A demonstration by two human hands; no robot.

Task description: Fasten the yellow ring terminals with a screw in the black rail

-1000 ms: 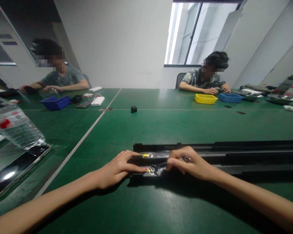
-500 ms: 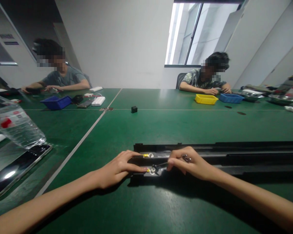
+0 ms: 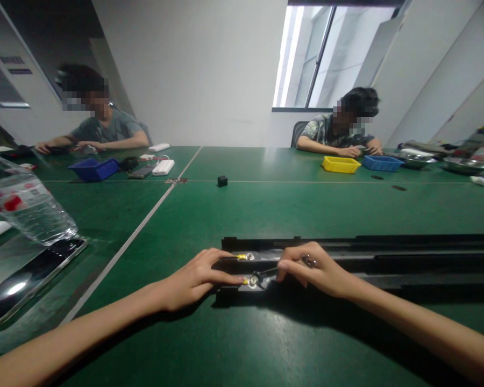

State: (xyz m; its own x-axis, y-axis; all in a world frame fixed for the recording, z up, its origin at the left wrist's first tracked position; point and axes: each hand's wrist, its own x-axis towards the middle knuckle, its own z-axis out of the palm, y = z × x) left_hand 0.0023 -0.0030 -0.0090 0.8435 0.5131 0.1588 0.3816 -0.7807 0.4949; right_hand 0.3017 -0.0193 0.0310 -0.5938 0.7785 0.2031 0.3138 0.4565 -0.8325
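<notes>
My right hand (image 3: pixel 317 269) is closed round a small metal wrench (image 3: pixel 271 272). The wrench's open jaw lies at the nut (image 3: pixel 253 280) on the nearer strip of a long black rail assembly (image 3: pixel 334 264). My left hand (image 3: pixel 193 277) lies over the rail's left end, its thumb and index finger stretched out and apart. The thumb tip touches a yellow cable terminal (image 3: pixel 246 281) beside that nut. By the index fingertip is a second yellow terminal (image 3: pixel 241 257), with its own bolt (image 3: pixel 250 257). The left hand's other fingers are partly hidden.
On the green table (image 3: pixel 177 344), a water bottle (image 3: pixel 28 201) and a phone (image 3: pixel 36 279) stand at left. Farther off are a blue bin (image 3: pixel 94 170), a small black cube (image 3: pixel 222 181), a yellow bin (image 3: pixel 341 165) and another blue bin (image 3: pixel 382 163). Two people sit opposite.
The wrench's jaw has shifted very slightly to the right at the nut. Both hands stay where they were.
</notes>
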